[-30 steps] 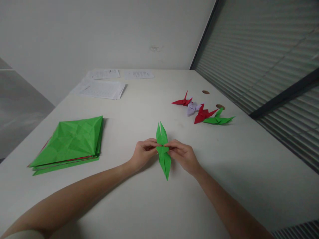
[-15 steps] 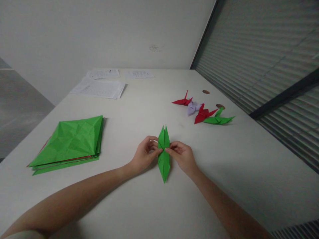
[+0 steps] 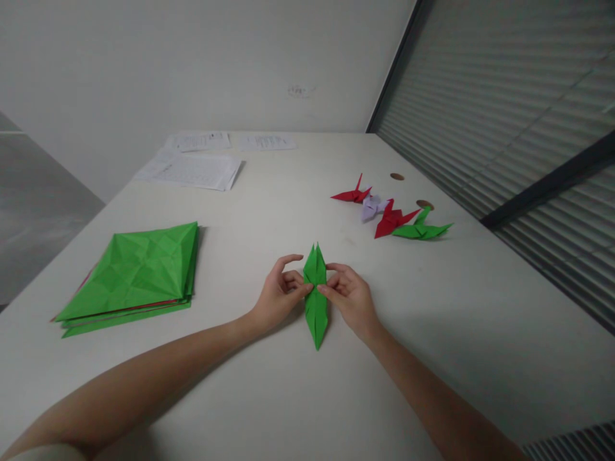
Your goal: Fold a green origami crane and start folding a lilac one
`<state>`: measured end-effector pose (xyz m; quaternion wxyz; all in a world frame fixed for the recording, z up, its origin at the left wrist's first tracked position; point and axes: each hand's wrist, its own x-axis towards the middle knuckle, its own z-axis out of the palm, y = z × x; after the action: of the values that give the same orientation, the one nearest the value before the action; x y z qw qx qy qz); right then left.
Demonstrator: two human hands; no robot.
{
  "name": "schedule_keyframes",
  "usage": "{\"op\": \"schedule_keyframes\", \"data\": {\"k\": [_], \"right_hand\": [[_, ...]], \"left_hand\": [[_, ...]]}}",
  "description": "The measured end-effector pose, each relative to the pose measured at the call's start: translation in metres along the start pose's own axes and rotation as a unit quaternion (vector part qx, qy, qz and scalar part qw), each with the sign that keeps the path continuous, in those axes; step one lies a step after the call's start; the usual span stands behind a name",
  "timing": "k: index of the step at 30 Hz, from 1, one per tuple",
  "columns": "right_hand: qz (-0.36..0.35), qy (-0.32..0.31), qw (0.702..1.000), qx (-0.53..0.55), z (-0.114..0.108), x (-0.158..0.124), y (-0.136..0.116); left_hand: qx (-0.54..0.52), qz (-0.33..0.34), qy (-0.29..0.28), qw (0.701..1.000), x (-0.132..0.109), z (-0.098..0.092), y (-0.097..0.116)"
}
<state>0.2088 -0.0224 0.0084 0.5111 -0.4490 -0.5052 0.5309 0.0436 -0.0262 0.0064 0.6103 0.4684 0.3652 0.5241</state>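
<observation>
A narrow green folded paper piece, pointed at both ends, is at the middle of the white table, its near tip toward me. My left hand pinches its left edge at the waist, index finger raised and curled. My right hand pinches the right edge at the same height. The far end shows two close points.
A stack of creased green and red sheets lies at the left. Several finished paper cranes lie at the right: red, lilac, red, green. White printed papers lie at the back. Window blinds run along the right.
The two far points of the green piece have closed together and it has turned upright from its slight tilt. My left index finger has lifted off the paper.
</observation>
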Motion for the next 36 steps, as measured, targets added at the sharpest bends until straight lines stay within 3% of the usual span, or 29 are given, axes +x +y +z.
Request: {"op": "schedule_keyframes", "data": {"k": [7,9,11,14,17,23,26,29,36], "right_hand": [[0.025,-0.019,0.999,-0.019,-0.004,0.001,0.005],[0.013,-0.005,0.999,-0.033,-0.005,0.001,0.006],[-0.015,0.024,0.998,-0.052,-0.006,0.0,0.006],[-0.074,0.046,0.991,-0.101,-0.006,-0.003,0.005],[-0.144,0.023,0.978,-0.151,-0.005,-0.008,0.0],[-0.277,-0.097,0.929,-0.226,-0.004,-0.016,-0.012],[-0.279,-0.105,0.917,-0.265,-0.006,-0.016,-0.01],[-0.273,-0.092,0.92,-0.266,-0.009,-0.014,-0.006],[-0.255,-0.131,0.931,-0.228,-0.015,-0.006,-0.004]], "left_hand": [[0.017,0.022,-0.016,0.999,-0.001,-0.001,-0.007],[0.084,0.088,0.014,0.992,-0.002,-0.002,-0.008],[0.197,0.186,0.031,0.962,-0.005,-0.004,-0.007],[0.298,0.245,-0.049,0.921,-0.009,-0.005,-0.003],[0.293,0.229,-0.082,0.925,-0.013,-0.004,0.0],[0.142,0.183,-0.046,0.972,-0.014,0.001,-0.002],[0.026,0.107,0.003,0.994,-0.008,0.001,-0.003],[-0.059,0.04,0.018,0.997,-0.003,-0.001,-0.001],[-0.053,-0.022,0.052,0.997,0.004,-0.007,-0.004]]}}
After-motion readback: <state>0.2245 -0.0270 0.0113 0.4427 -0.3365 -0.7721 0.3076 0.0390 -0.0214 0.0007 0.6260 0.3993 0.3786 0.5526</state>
